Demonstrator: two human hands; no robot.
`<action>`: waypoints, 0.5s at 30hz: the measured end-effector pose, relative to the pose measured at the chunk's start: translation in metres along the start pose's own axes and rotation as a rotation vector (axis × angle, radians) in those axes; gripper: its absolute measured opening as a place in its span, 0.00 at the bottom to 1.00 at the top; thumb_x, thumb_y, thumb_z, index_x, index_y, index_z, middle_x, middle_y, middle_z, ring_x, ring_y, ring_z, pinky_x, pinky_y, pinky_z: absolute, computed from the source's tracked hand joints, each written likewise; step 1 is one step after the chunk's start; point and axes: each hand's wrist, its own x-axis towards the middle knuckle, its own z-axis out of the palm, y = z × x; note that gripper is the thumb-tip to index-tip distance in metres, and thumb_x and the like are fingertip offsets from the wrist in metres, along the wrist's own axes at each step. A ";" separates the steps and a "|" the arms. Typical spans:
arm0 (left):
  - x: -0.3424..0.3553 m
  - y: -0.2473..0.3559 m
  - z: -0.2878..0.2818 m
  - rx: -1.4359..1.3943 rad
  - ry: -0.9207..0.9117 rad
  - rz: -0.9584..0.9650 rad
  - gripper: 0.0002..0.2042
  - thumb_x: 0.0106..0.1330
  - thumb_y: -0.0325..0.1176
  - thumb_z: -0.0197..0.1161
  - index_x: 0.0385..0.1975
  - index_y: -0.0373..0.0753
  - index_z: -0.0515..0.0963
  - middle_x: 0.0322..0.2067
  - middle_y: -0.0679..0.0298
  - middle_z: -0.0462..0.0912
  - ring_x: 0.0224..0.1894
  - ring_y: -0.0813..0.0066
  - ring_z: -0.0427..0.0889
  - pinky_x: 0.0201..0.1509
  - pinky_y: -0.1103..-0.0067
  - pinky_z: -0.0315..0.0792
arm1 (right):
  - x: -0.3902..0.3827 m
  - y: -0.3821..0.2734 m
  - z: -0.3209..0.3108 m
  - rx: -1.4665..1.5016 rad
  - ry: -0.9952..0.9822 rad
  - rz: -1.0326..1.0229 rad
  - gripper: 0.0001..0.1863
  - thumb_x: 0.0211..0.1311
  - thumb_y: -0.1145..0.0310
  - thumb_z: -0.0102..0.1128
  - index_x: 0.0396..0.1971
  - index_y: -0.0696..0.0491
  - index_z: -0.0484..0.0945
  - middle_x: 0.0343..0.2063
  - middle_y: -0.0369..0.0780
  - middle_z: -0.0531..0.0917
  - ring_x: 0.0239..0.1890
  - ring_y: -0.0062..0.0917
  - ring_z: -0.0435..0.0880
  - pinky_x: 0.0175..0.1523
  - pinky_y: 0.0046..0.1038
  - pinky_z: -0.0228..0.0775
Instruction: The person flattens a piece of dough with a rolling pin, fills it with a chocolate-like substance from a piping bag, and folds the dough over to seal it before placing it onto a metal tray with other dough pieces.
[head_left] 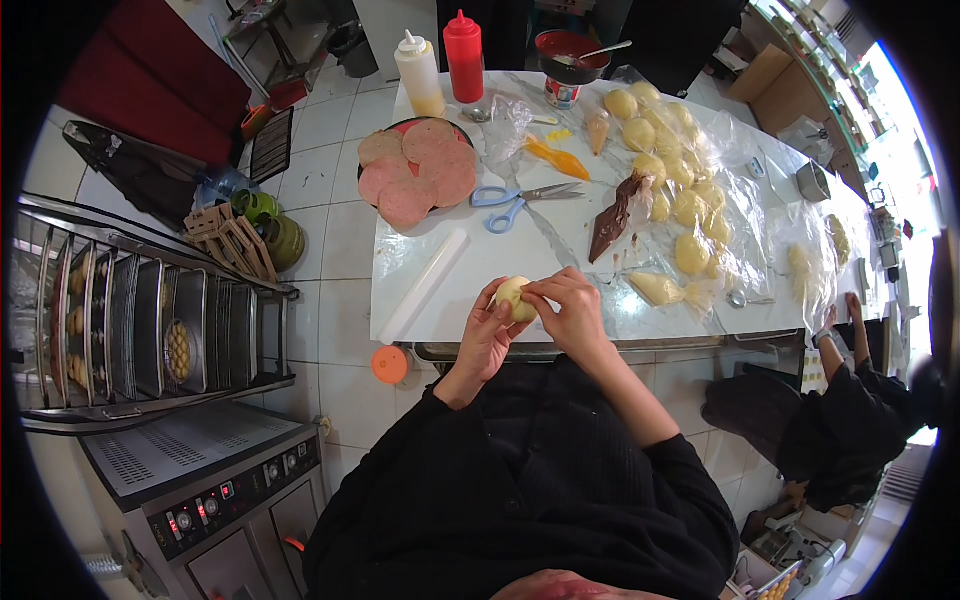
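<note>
A pale yellow dough ball (513,294) is held just over the near edge of the marble-patterned table (470,305). My left hand (484,335) cups it from the left, fingers closed around its side. On the right, the fingertips of my right hand (572,308) pinch its surface. Beyond my hands lie blue-handled scissors (525,194) with parted blades. A dark brown piping bag (614,220) and a cream-filled piping bag (668,289) rest to the right, beside many dough balls (690,208) under clear plastic. A plastic wrap roll (425,285) lies to the left.
Round meat slices (420,172) fill a dark plate. A white squeeze bottle (418,75), a red squeeze bottle (463,57) and a bowl (573,55) stand at the back. Left of the table are a tray rack (150,325) and an oven (205,480). Another person (840,430) works at right.
</note>
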 end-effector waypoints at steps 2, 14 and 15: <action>-0.001 0.011 0.017 -0.156 -0.020 -0.062 0.23 0.65 0.36 0.55 0.58 0.44 0.59 0.51 0.63 0.69 0.51 0.74 0.73 0.54 0.77 0.72 | 0.002 0.001 -0.001 0.008 0.031 -0.064 0.09 0.45 0.72 0.64 0.30 0.55 0.82 0.28 0.39 0.81 0.34 0.31 0.75 0.40 0.31 0.66; 0.002 -0.002 -0.002 -0.098 -0.033 -0.012 0.22 0.64 0.31 0.55 0.58 0.44 0.59 0.51 0.63 0.69 0.51 0.73 0.73 0.55 0.75 0.72 | -0.005 -0.004 0.011 -0.096 0.115 -0.050 0.11 0.44 0.72 0.65 0.32 0.53 0.81 0.27 0.31 0.80 0.35 0.26 0.73 0.45 0.29 0.60; 0.002 -0.005 -0.003 -0.074 -0.018 0.024 0.22 0.64 0.30 0.55 0.57 0.44 0.59 0.52 0.62 0.69 0.51 0.73 0.73 0.55 0.75 0.72 | -0.006 -0.004 0.013 -0.119 0.135 -0.015 0.13 0.44 0.72 0.65 0.35 0.52 0.81 0.27 0.30 0.80 0.36 0.25 0.72 0.46 0.29 0.59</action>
